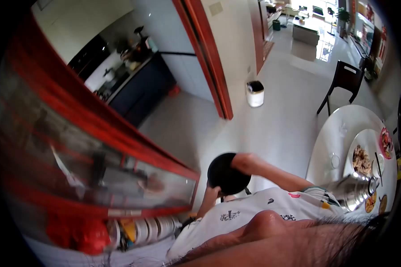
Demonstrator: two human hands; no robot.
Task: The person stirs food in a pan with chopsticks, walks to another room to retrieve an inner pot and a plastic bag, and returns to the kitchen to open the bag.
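A round, dark black pot (227, 175) is in front of my body, its wide face turned up toward me. My left hand (213, 192) grips it at the lower left edge, with the thumb over the rim. At the upper right edge, my right hand (246, 163) is closed on the rim; its fingertips are lost against the black. Whether anything lies inside the pot is too dark to see.
A red-framed glass door (165, 167) stands close on the left. At right, a white round table (321, 147) bears dishes and a shiny metal pot (353, 192). Beyond are a black chair (343, 82), a white bin (255, 97) and a kitchen counter (142, 89).
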